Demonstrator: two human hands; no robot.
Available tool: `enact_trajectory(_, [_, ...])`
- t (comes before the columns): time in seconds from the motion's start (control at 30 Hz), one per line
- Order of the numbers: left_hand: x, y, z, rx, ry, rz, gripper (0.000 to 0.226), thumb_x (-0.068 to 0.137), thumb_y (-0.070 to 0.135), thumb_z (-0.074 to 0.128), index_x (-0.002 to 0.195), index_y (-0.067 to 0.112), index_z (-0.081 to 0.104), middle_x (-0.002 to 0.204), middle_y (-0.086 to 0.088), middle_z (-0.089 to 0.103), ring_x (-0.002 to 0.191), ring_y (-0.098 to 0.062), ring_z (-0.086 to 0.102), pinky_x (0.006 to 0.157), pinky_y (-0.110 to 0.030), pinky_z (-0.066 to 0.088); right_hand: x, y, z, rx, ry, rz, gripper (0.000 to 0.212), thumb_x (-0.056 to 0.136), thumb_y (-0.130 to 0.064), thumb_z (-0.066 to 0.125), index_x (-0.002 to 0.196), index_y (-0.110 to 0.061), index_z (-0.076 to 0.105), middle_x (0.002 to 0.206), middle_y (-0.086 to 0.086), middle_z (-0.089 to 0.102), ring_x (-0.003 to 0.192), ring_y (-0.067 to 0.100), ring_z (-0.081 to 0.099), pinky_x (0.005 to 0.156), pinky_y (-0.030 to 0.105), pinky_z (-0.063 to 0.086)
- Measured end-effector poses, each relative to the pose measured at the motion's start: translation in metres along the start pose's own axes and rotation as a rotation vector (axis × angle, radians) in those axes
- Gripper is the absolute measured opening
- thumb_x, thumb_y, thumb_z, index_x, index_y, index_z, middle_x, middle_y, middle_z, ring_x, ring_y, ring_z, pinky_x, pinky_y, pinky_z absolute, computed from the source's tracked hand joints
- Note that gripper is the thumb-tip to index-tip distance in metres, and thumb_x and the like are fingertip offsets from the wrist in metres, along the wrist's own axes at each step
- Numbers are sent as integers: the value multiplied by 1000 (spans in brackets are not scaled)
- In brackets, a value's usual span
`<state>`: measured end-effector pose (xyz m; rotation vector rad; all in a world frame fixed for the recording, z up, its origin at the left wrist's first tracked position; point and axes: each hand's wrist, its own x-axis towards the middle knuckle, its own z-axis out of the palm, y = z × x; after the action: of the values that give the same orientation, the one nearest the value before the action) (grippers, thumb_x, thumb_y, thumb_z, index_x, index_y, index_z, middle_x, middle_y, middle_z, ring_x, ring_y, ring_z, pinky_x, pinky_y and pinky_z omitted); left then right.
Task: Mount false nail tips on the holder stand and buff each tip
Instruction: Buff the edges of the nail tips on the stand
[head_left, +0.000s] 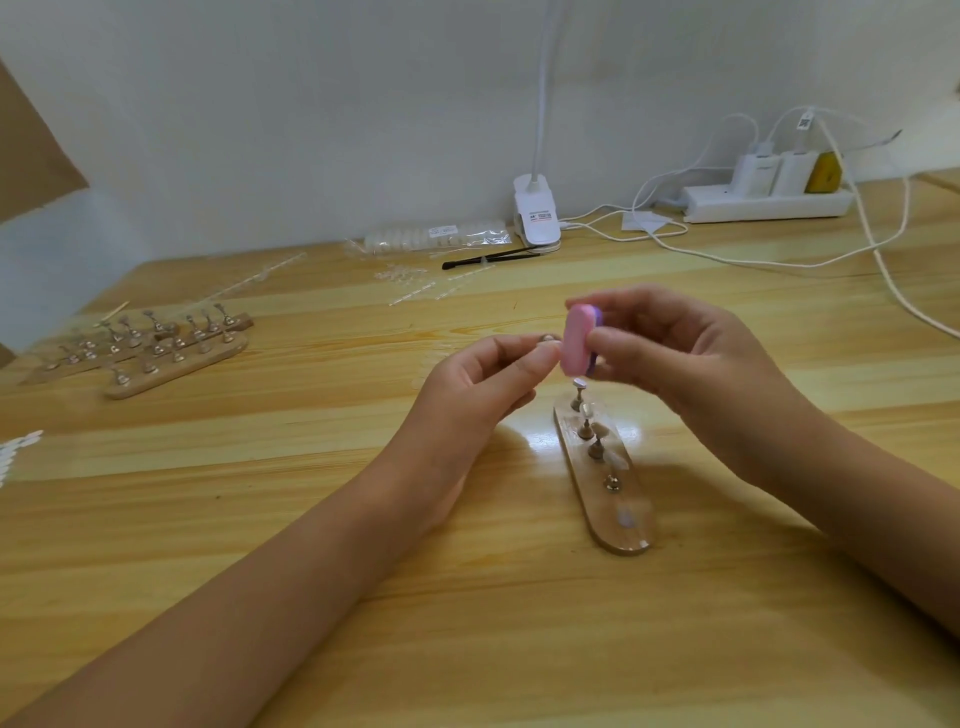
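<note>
The right hand (670, 353) pinches a pink buffer block (577, 340) with a purple layer on its far side, thumb on the near face and fingers curled over the top. The left hand (483, 379) meets it at about nine o'clock, thumb and forefinger closed on a small metal peg (546, 338) that shows just above the fingertips; the nail tip on it is too small and clear to make out. The block's pink face sits against those fingertips.

Directly below the hands, toward six o'clock, a wooden holder stand (618, 519) lies on the table (311, 493), running away from the person. Several metal pegs (597, 449) stand upright along it, some with pale tips on them.

At nine o'clock on the table, well apart, more stands (171, 358) lie side by side, crowded with pegs. At twelve o'clock a white clip lamp (537, 215) sits by the wall, with a clear packet of nail tips (436, 236) and a black brush (488, 258) beside it. A white power strip (769, 202) with plugs and trailing cables (779, 260) lies at one o'clock.
</note>
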<state>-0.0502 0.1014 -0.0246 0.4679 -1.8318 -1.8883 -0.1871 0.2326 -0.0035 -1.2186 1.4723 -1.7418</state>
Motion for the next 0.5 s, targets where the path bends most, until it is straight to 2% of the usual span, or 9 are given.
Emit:
enact_trajectory(0.1, [-2,0,3,96,1,39,37,79,37,71,110,18,73,108,-6,74,101,-5,68,91,-19,51,1,-2,-5,-51,-50,-11,35,83,-25,64,117,-20,70,109,1,74,106,14,68,91,20,51])
enact_trajectory(0.2, [-5,1,6,159,-6,47,36,82,34,72,111,14,73,113,-18,71,108,-20,67,98,-26,51,2,-8,-11,-174,-190,47,34,85,-31,65,117,-26,71,112,-5,73,112,6,64,92,9,44])
enact_trajectory(0.33, [-7,4,9,178,6,71,38,78,35,73,110,15,73,108,-18,72,105,-24,68,99,-32,52,2,-14,-19,-211,-251,60,31,87,-25,63,117,-26,71,111,-5,74,110,7,66,91,10,45])
enact_trajectory(0.5, [-8,6,10,256,22,112,33,79,33,75,107,16,74,93,-18,70,87,-22,68,86,-29,54,1,-9,-15,-171,-145,3,33,85,-25,63,116,-21,71,109,0,74,104,12,69,86,13,49])
